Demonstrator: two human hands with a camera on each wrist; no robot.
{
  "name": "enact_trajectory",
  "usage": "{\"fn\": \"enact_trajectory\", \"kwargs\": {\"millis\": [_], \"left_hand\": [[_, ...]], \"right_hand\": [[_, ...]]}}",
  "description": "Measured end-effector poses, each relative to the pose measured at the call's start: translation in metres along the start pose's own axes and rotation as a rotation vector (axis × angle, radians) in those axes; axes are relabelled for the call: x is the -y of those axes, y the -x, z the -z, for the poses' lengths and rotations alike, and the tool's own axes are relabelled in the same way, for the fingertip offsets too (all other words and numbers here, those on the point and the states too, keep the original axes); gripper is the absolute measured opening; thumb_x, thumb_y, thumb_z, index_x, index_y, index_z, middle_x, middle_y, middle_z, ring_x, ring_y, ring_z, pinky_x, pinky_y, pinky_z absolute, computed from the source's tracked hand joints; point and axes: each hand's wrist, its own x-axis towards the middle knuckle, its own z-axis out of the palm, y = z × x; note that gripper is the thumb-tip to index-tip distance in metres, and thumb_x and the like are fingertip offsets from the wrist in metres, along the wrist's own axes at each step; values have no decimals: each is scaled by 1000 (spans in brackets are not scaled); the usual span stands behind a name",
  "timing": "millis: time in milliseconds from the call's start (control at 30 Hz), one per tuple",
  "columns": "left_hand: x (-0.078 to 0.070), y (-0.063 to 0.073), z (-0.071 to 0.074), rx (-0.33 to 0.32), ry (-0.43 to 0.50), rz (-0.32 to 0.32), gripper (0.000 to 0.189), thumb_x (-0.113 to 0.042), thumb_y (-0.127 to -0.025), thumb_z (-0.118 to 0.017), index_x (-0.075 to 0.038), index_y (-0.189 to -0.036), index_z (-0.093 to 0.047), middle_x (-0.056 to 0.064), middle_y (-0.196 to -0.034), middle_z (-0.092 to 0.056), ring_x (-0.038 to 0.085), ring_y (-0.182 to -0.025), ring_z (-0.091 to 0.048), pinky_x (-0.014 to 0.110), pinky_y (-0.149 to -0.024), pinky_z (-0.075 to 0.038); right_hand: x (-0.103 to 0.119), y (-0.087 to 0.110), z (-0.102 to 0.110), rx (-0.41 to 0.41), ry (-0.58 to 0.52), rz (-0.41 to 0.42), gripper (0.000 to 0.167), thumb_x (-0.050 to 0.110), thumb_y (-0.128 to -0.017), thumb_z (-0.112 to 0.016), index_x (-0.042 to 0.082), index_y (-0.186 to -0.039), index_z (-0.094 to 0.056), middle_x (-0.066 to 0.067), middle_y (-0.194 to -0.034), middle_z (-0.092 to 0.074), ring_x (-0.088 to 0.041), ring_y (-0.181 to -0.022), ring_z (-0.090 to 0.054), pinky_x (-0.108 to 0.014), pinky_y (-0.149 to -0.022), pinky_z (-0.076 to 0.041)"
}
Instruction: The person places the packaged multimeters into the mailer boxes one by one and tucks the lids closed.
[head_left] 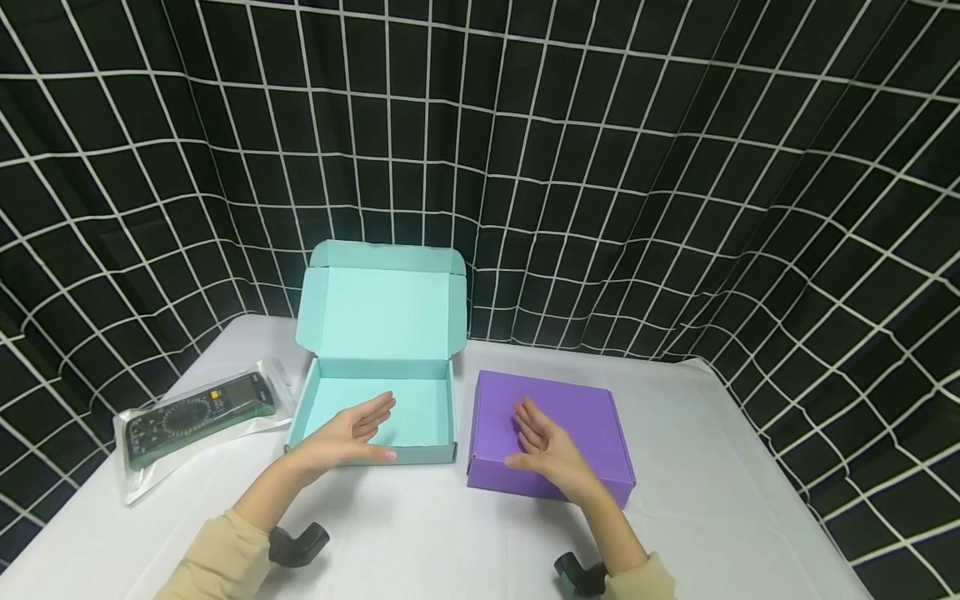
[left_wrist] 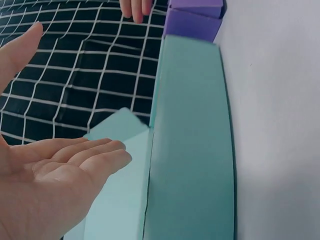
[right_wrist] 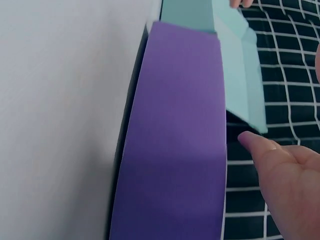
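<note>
A light teal cardboard box (head_left: 386, 312) stands on the table with its lid raised and nothing inside it. My left hand (head_left: 348, 435) hovers over its front left part, fingers straight and thumb apart. To the right sits a purple cardboard box (head_left: 581, 417) with its lid closed. Above that lid my right hand (head_left: 551, 450) is held with straight fingers and spread thumb, holding nothing. In the left wrist view the left palm (left_wrist: 55, 185) is bare beside the teal front wall (left_wrist: 192, 140). The right wrist view has the right thumb (right_wrist: 255, 145) beside the purple front wall (right_wrist: 175, 130).
A multimeter (head_left: 198, 417) in a clear plastic pouch (head_left: 153, 479) lies on the table left of the teal box. White cloth covers the table (head_left: 720, 483). Black curtains (head_left: 570, 167) with a white grid hang behind and along both sides.
</note>
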Motion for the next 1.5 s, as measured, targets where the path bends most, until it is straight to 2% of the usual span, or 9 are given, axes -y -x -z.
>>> {"fn": "enact_trajectory", "kwargs": {"millis": [300,567,833,933,1067,1167,1500], "left_hand": [[0,7,12,-31,2,-6,100,-14,-82,-77,7,-153,-10,25,-158,-14,41,-144,-14,49,-117,-18],[-2,13,22,-35,31,-40,102,-13,-81,-77,7,-153,-8,25,-159,-11,41,-145,-11,45,-116,-16],[-9,25,37,-98,-14,-22,100,-10,-82,-74,6,-153,-6,30,-157,-10,50,-142,-10,57,-115,-14],[-8,28,43,-122,-25,-8,99,-9,-82,-74,7,-152,-5,32,-156,-10,53,-140,-10,59,-114,-15],[-1,33,54,-157,-20,-10,98,-7,-82,-73,10,-151,-5,33,-155,-9,54,-140,-11,58,-113,-16],[5,36,62,-177,-16,-11,99,-5,-82,-73,11,-151,-3,33,-155,-8,54,-140,-11,58,-113,-16],[20,50,82,-244,-4,35,99,0,-82,-70,14,-149,1,36,-154,-3,55,-140,-7,62,-112,-12]], "right_hand": [[3,-27,-25,79,-32,4,101,6,-82,-78,-9,-151,-7,-26,-158,-10,-36,-145,-15,-38,-115,-25],[1,-42,-38,84,-2,-23,101,2,-80,-77,-8,-152,-6,-24,-159,-6,-37,-145,-13,-41,-115,-25],[4,-56,-54,108,71,-58,103,1,-78,-78,-6,-153,-7,-27,-158,-6,-43,-143,-15,-47,-115,-25],[4,-62,-64,78,134,-86,104,1,-77,-79,-10,-151,-7,-29,-157,-10,-45,-141,-20,-49,-114,-28],[4,-71,-78,-36,306,-134,105,8,-75,-83,-14,-149,-12,-33,-153,-22,-46,-138,-28,-53,-112,-31],[1,-76,-86,-116,399,-178,106,12,-73,-85,-14,-148,-15,-33,-150,-28,-46,-138,-28,-55,-113,-30],[-3,-80,-99,-183,414,-194,100,4,-71,-85,-17,-146,-21,-33,-148,-31,-46,-137,-30,-55,-114,-28]]}}
